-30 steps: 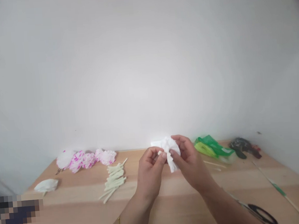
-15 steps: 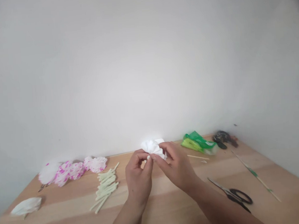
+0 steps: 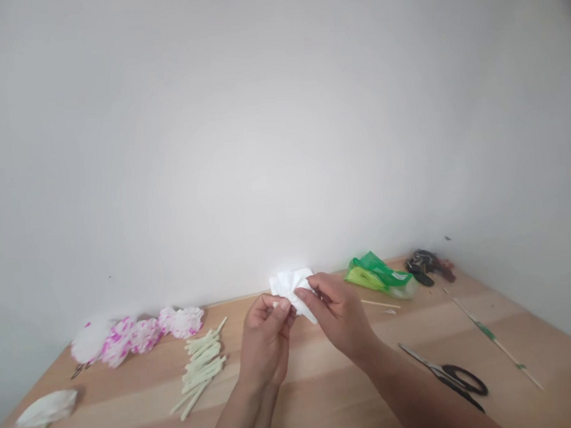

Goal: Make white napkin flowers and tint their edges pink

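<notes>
A white piece of thin, gathered tissue paper (image 3: 291, 283) is held up between both hands above the middle of the table. My left hand (image 3: 266, 337) pinches its lower gathered end between thumb and fingers; a small pale tip shows at the thumb. The thumb and fingers of my right hand (image 3: 337, 309) grip the folds on the paper's right side. Part of the paper is hidden behind the fingers.
On the wooden table (image 3: 147, 409), pink-and-white paper flowers (image 3: 131, 335), pale green sticks (image 3: 201, 366) and a white folded piece (image 3: 48, 409) lie left. Rightward are scissors (image 3: 446, 373), a green plastic packet (image 3: 379, 274), a dark bundle (image 3: 428, 267) and a thin stick (image 3: 498, 341).
The white paper has gone from a rounded ruffle to a flatter, more spread shape. My right fingers have shifted their grip on its folds, and my left fingers have closed lower on it.
</notes>
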